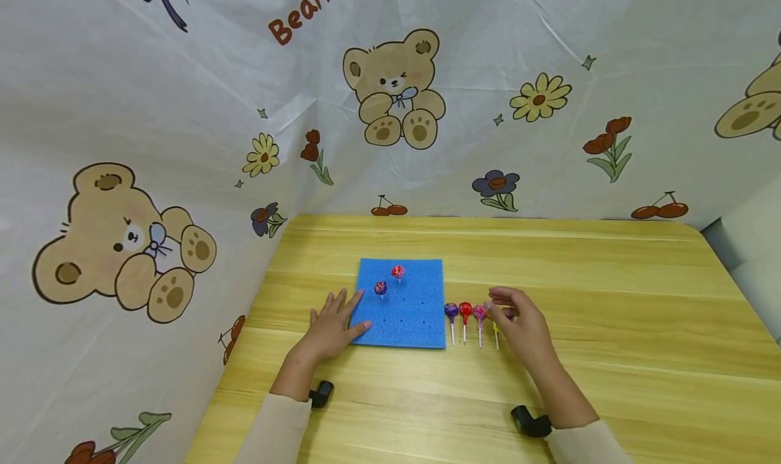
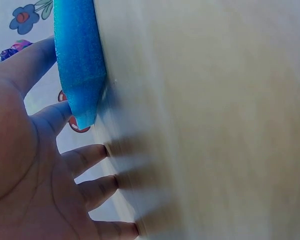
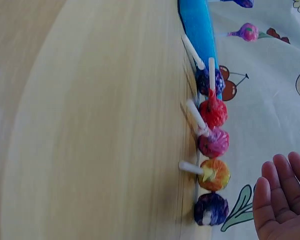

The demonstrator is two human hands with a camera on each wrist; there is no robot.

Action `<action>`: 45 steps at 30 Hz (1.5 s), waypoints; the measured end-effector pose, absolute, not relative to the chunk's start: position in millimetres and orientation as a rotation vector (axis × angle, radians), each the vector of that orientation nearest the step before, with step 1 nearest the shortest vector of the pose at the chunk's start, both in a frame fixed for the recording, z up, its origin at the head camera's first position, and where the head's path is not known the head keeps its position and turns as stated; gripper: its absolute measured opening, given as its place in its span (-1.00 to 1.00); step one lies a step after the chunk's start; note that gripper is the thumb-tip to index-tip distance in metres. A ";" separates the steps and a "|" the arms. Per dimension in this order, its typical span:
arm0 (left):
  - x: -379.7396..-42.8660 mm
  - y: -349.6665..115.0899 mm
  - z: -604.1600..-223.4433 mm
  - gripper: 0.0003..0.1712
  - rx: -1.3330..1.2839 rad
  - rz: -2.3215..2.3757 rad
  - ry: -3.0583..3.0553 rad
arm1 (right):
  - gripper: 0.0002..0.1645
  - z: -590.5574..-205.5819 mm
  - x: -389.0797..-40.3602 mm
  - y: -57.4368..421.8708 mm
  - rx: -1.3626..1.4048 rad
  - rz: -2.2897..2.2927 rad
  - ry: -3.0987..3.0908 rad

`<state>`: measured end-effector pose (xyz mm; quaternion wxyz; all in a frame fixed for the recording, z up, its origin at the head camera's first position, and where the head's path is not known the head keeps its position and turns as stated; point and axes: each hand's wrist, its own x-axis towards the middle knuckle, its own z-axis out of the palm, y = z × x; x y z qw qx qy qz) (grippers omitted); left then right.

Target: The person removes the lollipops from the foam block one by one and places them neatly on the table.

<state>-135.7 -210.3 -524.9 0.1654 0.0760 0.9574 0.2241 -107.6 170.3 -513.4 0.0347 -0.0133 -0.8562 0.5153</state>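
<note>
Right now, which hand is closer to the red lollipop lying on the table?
The right hand: it hovers to the right of the red lollipop. The left hand is farther off, at the left edge of the blue foam.

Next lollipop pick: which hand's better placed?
Right, likely. The right hand hovers by the loose lollipops, holding nothing; the left hand rests at the left edge of the foam, away from them.

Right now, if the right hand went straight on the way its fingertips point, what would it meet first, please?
Probably the pink lollipop, just left of the right hand in the head view; depth is unclear, though, and a raised hand might pass over it toward the blue foam pad.
</note>
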 end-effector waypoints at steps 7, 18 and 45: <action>-135.4 -210.4 -524.9 -0.13 0.217 0.633 2.729 | -0.56 -512.4 -110.8 150.8 0.037 1.637 -2.633; -135.4 -210.1 -524.4 -0.14 0.215 0.650 2.729 | -0.59 -504.4 -120.7 114.2 0.196 1.695 -2.606; -135.4 -210.7 -523.2 -0.13 0.201 0.625 2.707 | -0.61 -503.3 -145.8 45.4 0.520 1.490 -2.673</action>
